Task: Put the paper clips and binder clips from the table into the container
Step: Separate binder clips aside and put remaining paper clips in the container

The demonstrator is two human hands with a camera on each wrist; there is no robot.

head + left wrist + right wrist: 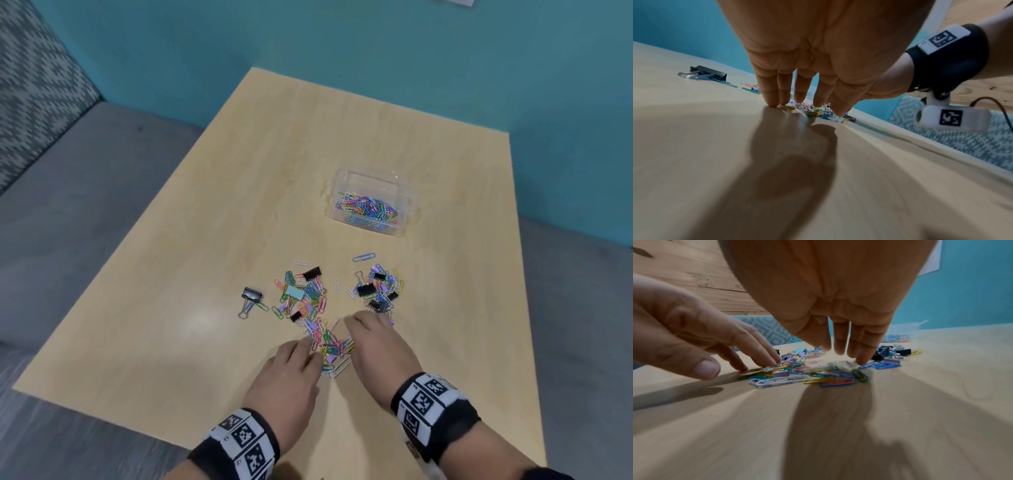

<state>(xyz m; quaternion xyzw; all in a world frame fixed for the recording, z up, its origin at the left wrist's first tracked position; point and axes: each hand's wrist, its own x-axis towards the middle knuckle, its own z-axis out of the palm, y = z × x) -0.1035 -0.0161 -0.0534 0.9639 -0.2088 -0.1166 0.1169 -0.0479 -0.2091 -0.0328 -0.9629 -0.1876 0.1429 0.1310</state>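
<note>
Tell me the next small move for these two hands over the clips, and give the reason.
Probably bring both hands together to scoop the small heap of paper clips between them. The left hand and right hand flank that heap with straight fingers touching the table, holding nothing yet. The clear container already has clips inside, while many paper clips and black binder clips remain outside.

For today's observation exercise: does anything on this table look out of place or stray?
One black binder clip lies alone, left of the main scatter of clips, away from both hands.
</note>
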